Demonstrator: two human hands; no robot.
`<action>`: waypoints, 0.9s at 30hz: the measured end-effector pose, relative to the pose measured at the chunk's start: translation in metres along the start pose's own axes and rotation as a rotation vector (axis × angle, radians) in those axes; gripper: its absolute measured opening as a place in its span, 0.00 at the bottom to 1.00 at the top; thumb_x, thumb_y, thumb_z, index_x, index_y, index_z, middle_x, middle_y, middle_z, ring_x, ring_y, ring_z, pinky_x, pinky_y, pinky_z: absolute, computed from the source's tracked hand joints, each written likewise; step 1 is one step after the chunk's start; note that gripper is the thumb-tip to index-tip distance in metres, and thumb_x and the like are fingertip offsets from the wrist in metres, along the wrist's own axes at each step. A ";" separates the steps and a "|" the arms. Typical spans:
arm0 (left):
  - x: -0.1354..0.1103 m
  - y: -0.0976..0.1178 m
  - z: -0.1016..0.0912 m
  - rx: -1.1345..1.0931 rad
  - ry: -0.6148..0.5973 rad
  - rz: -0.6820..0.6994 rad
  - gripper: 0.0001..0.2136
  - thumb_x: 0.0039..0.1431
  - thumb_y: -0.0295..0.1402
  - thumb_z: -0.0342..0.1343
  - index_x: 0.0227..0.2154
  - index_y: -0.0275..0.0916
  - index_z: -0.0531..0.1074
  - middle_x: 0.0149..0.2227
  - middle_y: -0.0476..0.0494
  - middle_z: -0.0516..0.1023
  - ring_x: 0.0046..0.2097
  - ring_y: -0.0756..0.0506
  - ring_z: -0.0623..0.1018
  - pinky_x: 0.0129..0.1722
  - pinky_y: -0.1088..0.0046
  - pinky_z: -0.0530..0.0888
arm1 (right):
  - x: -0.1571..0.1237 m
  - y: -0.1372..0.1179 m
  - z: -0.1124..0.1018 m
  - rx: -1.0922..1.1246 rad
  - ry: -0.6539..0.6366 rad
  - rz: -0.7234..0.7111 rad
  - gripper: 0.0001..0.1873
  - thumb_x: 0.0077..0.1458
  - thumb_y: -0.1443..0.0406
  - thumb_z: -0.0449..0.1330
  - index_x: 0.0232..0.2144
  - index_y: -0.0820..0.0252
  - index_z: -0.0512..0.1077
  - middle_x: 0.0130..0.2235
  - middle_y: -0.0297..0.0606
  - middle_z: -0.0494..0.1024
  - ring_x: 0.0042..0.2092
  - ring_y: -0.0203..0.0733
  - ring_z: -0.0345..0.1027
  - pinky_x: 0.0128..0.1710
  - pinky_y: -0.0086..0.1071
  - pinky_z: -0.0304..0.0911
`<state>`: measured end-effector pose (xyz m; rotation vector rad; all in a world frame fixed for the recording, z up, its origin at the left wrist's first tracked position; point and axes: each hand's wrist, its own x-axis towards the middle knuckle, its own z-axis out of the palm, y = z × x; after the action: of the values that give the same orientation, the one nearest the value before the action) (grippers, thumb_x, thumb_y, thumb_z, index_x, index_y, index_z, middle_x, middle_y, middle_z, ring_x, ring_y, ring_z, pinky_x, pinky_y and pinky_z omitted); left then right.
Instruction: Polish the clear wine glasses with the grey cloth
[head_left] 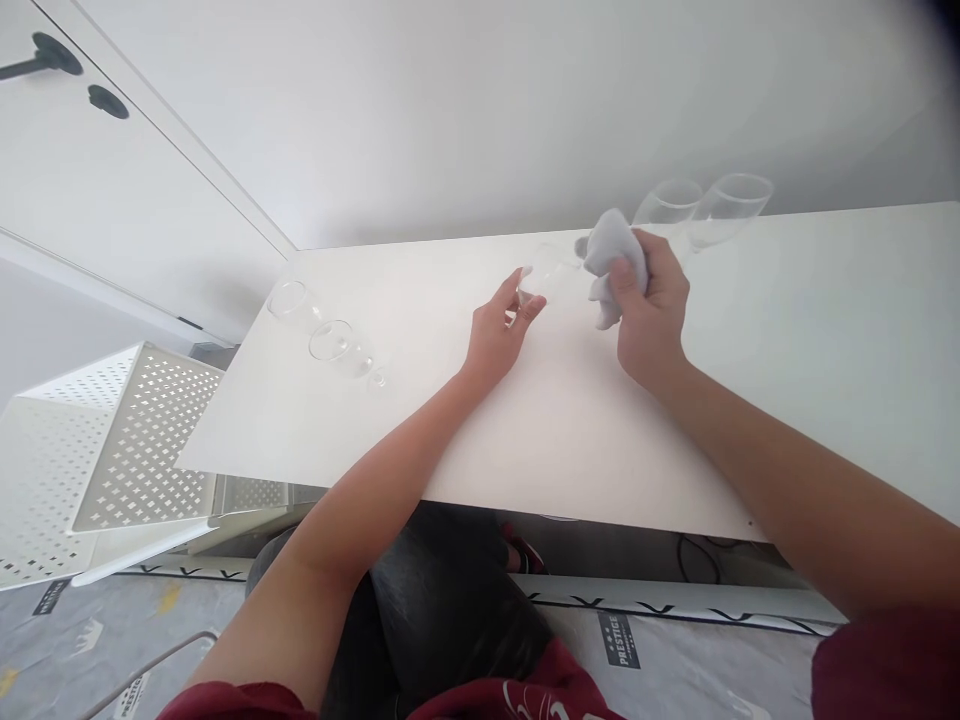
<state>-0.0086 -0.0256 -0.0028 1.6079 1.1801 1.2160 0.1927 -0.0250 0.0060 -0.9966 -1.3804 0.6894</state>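
Note:
My left hand [501, 325] has its thumb and fingers closed around a clear stemmed glass [555, 272]. That glass is tilted over the table, and its far end reaches toward a bunched white cloth [616, 262]. The cloth is gripped in my right hand [654, 300], a little to the right of the glass. Whether cloth and glass touch, I cannot tell. Behind my right hand two tall clear glasses, a nearer one [670, 200] and another [729, 208], stand at the back of the table, their lower parts partly hidden.
Toward the left end of the white table [555, 420] are two more clear glasses, one [291, 302] behind a stemmed one [335, 345]. White perforated baskets [154, 440] stand off the left end. A white wall [480, 120] runs along the back. A door handle [45, 58] shows upper left.

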 end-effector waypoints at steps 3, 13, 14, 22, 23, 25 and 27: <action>0.000 0.002 0.001 -0.099 -0.031 -0.003 0.26 0.69 0.53 0.61 0.63 0.47 0.77 0.51 0.40 0.81 0.51 0.43 0.79 0.46 0.70 0.75 | -0.001 0.005 0.008 0.223 -0.204 0.082 0.24 0.74 0.45 0.52 0.66 0.41 0.66 0.69 0.40 0.72 0.62 0.51 0.74 0.55 0.47 0.77; -0.009 0.017 -0.004 -0.363 -0.105 -0.040 0.36 0.65 0.53 0.66 0.72 0.59 0.62 0.51 0.44 0.79 0.49 0.44 0.82 0.50 0.65 0.80 | -0.008 0.011 0.012 -0.102 -0.341 0.046 0.30 0.67 0.36 0.58 0.58 0.45 0.74 0.62 0.43 0.76 0.66 0.58 0.69 0.64 0.56 0.72; -0.009 0.016 -0.004 -0.375 -0.100 -0.040 0.35 0.63 0.54 0.67 0.70 0.60 0.65 0.54 0.43 0.79 0.51 0.43 0.83 0.49 0.65 0.80 | -0.007 0.013 0.011 -0.153 -0.308 0.023 0.29 0.67 0.36 0.59 0.56 0.45 0.76 0.64 0.43 0.73 0.69 0.59 0.66 0.66 0.57 0.71; 0.000 0.007 -0.004 -0.406 -0.123 0.054 0.32 0.62 0.60 0.65 0.63 0.48 0.75 0.56 0.39 0.82 0.70 0.34 0.74 0.65 0.55 0.75 | -0.010 0.004 0.013 -0.024 -0.271 0.060 0.40 0.70 0.41 0.59 0.76 0.37 0.55 0.62 0.43 0.77 0.60 0.54 0.75 0.60 0.51 0.75; 0.000 0.006 -0.004 -0.378 -0.094 0.069 0.30 0.62 0.61 0.65 0.59 0.46 0.77 0.59 0.37 0.81 0.71 0.33 0.72 0.65 0.54 0.74 | -0.010 0.001 0.013 -0.004 -0.289 0.052 0.41 0.69 0.41 0.59 0.77 0.38 0.53 0.64 0.43 0.76 0.62 0.55 0.74 0.61 0.51 0.75; 0.001 0.004 -0.005 -0.336 -0.038 0.082 0.29 0.62 0.63 0.63 0.54 0.45 0.80 0.65 0.36 0.77 0.72 0.31 0.70 0.65 0.53 0.73 | -0.009 -0.002 0.015 -0.005 -0.369 0.012 0.42 0.69 0.39 0.58 0.77 0.38 0.54 0.68 0.42 0.72 0.66 0.57 0.70 0.63 0.53 0.74; 0.002 0.003 -0.007 -0.323 -0.004 0.082 0.29 0.65 0.64 0.59 0.54 0.46 0.80 0.68 0.37 0.75 0.72 0.31 0.70 0.64 0.52 0.74 | -0.009 -0.002 0.015 -0.025 -0.468 -0.013 0.43 0.67 0.38 0.60 0.76 0.39 0.56 0.69 0.41 0.72 0.66 0.58 0.70 0.62 0.55 0.74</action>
<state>-0.0147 -0.0238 0.0020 1.4242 0.8696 1.3768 0.1765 -0.0315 0.0021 -0.8752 -1.8011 0.9376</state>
